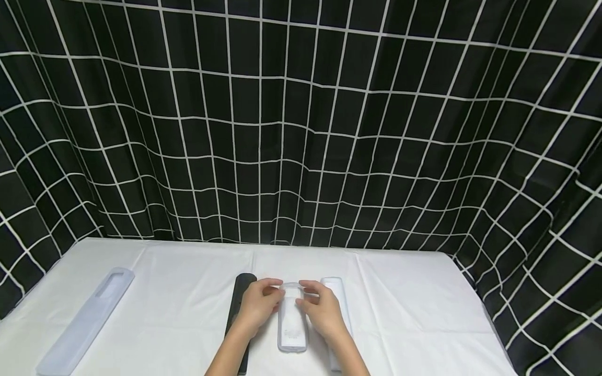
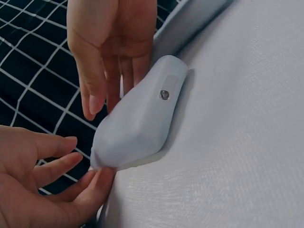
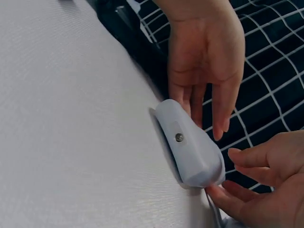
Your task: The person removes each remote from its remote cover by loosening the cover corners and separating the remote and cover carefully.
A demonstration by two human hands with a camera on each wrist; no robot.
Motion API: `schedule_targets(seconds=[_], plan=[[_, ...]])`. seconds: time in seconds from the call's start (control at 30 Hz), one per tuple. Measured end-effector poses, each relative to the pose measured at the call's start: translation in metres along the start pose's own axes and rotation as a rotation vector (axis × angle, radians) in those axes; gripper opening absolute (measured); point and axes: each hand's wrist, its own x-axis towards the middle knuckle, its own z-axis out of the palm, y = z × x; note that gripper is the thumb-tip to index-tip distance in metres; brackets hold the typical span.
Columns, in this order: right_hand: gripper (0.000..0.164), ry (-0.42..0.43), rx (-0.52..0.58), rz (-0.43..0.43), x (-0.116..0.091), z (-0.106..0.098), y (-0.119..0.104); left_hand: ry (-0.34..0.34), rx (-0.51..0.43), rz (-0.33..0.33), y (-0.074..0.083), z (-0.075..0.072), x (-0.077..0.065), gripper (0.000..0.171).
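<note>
A small white remote control (image 1: 292, 324) in a translucent cover lies in the middle of the white table, its far end between both hands. My left hand (image 1: 257, 303) is at its left side, with index finger and thumb apart; in the left wrist view a fingertip touches the cover's corner. Opposite it, my right hand (image 1: 324, 308) has its fingers loosely bent, one fingertip at the cover's edge in the right wrist view. A round dark spot (image 2: 164, 95) marks the remote's end face. A black remote (image 1: 240, 292) lies partly under my left forearm.
A white remote-shaped piece (image 1: 335, 287) lies partly beneath my right hand and forearm. At the far left of the table (image 1: 188, 292) rests a long translucent remote cover (image 1: 89, 324) with a slot at one end. A black curtain with white grid lines (image 1: 291, 130) hangs behind.
</note>
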Motion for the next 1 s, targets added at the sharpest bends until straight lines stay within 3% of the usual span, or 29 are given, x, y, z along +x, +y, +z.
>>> schedule_targets(seconds=[0.33, 1.0], plan=[[0.048, 0.036, -0.062, 0.022, 0.002, 0.000, -0.001, 0.000, 0.024, -0.006, 0.000, 0.004, 0.002, 0.039], [0.052, 0.032, 0.059, 0.052, 0.000, -0.002, -0.005, -0.036, 0.005, -0.001, 0.010, -0.003, -0.003, 0.051]])
